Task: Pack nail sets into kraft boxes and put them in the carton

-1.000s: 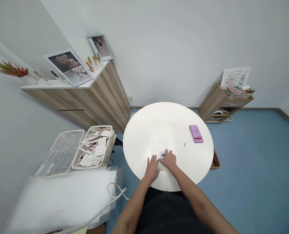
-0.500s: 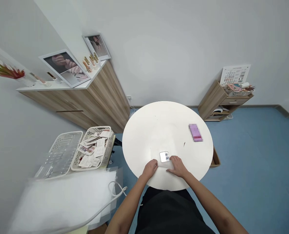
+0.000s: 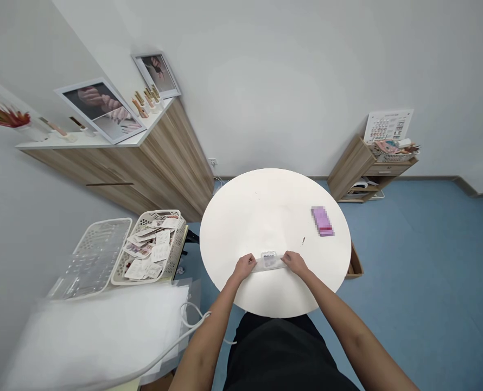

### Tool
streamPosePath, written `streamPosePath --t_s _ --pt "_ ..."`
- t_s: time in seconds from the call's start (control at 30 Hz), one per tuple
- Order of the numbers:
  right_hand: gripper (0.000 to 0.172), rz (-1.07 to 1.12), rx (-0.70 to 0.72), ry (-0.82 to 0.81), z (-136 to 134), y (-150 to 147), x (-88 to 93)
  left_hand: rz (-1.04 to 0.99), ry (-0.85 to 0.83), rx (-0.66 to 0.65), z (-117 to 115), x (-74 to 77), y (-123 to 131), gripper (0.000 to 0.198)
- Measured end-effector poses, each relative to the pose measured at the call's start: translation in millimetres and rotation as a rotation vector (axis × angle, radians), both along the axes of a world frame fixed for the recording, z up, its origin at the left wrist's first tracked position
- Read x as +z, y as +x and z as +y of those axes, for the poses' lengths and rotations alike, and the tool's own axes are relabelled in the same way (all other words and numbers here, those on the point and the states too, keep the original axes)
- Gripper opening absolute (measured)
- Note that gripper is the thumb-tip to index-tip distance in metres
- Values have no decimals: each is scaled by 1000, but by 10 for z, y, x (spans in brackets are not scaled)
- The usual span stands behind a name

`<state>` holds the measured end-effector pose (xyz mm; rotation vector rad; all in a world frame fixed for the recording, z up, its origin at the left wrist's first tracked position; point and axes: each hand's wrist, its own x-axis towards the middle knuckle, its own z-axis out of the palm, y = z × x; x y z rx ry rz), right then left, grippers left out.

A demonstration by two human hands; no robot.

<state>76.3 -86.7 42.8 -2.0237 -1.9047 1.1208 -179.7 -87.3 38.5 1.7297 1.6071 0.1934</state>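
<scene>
Near the front of the round white table (image 3: 249,206), a strip of clear plastic film (image 3: 261,266) stretches between my two hands. My left hand (image 3: 245,266) pinches its left end, fingers closed. At the right end, my right hand (image 3: 294,262) grips the film between thumb and fingers. Under and behind the film lies a small flat square packet or case (image 3: 268,253) with a bluish-grey pattern. Its near part shows only through the film, so I cannot tell whether it is wrapped in it or merely covered.
A pixelated purple item (image 3: 322,221) lies at the table's right. To the left are a white basket (image 3: 177,247) of paper packets, a clear-lidded tray (image 3: 90,258) and a white cable (image 3: 176,343). A wooden cabinet (image 3: 176,146) and a small shelf unit (image 3: 347,168) stand behind.
The film has been raised from the tabletop and drawn forward over the square packet. Both hands have moved slightly away from my body, and their fingers have closed on the film's ends.
</scene>
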Motion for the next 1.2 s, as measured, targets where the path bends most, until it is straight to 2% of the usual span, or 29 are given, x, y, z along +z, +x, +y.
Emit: streamPosePath --t_s 0.17,0.23,0.27,0.3,0.37,0.43,0.5,0.6,0.67,0.77,0.83,0.97,1.07,1.2 --pt "12 -68 -86 -81 128 -77 -80 146 87 154 -84 -51 153 12" --pt "13 -78 -99 -97 144 -99 -111 225 225 183 -180 -65 209 20" --pt "12 -84 -104 -99 148 -106 -127 262 325 141 -232 -78 237 25" --pt "12 -91 -108 -95 150 -112 -143 290 432 47 -283 -98 267 30" --pt "12 -107 -101 -86 147 -119 -171 314 607 -247 -369 -157 328 41" --pt "11 -128 -71 -65 131 -126 -185 327 663 -466 -420 -233 390 51" --pt "7 -174 -19 16 93 -137 -172 376 650 -494 -424 -299 440 57" --pt "23 -292 89 282 -14 -165 -105 430 577 -469 -354 -332 483 57" --pt "34 -322 236 455 -109 -182 -52 432 539 -503 -274 -299 492 55" --pt "41 -258 497 569 -238 -195 -6 400 482 -548 -144 -187 496 53" --pt "43 -218 558 584 -287 -198 -3 362 433 -568 -70 -95 496 54" --pt "38 -207 543 566 -289 -200 -17 229 307 -585 -19 51 471 54" --pt "27 -196 567 509 -272 -183 -5 83 197 -554 -80 86 411 50" --pt "17 -106 582 397 -247 -126 61 -71 128 -424 -192 67 306 45"
